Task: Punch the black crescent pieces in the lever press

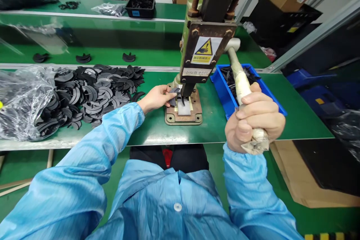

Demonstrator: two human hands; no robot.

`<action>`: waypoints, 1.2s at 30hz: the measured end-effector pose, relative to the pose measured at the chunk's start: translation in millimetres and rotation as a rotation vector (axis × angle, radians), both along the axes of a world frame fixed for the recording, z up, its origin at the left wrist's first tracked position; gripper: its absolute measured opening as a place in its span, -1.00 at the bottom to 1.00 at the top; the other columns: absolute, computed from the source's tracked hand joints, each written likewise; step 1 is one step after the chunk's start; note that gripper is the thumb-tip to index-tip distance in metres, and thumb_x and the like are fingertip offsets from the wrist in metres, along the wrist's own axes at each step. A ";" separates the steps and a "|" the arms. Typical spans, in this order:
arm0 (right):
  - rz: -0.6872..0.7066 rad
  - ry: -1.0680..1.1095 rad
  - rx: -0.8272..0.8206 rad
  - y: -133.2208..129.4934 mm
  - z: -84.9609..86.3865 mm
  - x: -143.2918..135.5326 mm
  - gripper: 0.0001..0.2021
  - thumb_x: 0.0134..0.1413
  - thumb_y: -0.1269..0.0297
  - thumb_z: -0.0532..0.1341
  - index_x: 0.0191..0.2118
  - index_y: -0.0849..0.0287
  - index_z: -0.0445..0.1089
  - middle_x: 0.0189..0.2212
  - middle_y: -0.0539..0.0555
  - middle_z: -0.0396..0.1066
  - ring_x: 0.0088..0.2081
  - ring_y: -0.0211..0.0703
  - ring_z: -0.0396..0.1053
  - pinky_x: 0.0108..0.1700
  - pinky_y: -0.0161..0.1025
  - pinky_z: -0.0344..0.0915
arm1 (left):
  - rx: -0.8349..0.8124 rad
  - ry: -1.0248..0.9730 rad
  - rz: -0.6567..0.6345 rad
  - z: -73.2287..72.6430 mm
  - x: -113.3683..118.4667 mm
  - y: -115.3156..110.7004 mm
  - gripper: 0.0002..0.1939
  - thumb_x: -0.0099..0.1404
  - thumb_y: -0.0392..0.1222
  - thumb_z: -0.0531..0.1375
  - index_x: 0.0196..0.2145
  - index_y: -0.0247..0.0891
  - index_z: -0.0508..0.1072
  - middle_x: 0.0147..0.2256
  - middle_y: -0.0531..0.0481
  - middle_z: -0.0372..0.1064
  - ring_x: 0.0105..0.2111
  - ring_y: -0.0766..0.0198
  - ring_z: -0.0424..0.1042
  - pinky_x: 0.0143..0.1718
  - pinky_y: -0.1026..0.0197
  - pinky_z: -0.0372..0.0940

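Note:
My left hand (157, 98) pinches a curved black plastic piece (173, 97) at the left side of the press's base (196, 110). The lower ram of the hand press (189, 89) stands right beside the piece, above a small pale metal plate (184, 108). Wrapped round the taped handle of the press lever (239, 75), my right hand (255, 120) is closed, up and to the right of the base. Exactly how the piece sits against the ram is partly hidden by my fingers.
A heap of curved black pieces (98, 92) spreads to the left, some under a clear plastic bag (19, 101). Right of the press stands a blue bin (225, 99) with thin black parts. A black tray (140, 13) sits on the back shelf.

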State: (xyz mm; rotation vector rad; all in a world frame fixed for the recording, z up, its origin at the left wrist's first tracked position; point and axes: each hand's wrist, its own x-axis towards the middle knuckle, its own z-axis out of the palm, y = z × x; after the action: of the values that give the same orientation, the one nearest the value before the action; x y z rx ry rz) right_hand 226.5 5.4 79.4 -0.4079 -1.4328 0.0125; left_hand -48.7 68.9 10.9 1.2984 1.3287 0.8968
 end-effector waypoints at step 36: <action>0.016 -0.081 -0.053 -8.2 1.9 7.1 -0.60 0.30 -0.01 0.35 -0.44 0.07 0.26 -0.46 -0.11 0.31 -0.11 -0.22 0.51 0.36 0.29 0.47 | -0.148 -0.085 -0.179 15.1 -5.2 12.0 -0.60 0.23 0.01 0.56 -0.32 -0.32 0.52 -0.43 0.04 0.51 -0.51 0.40 0.50 -0.43 0.35 0.50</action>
State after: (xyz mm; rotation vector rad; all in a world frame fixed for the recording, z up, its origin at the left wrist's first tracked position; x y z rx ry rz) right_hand 233.5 -2.8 81.3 -0.4441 -1.5178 0.0474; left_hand -53.9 80.9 26.0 1.2290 1.1703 0.7082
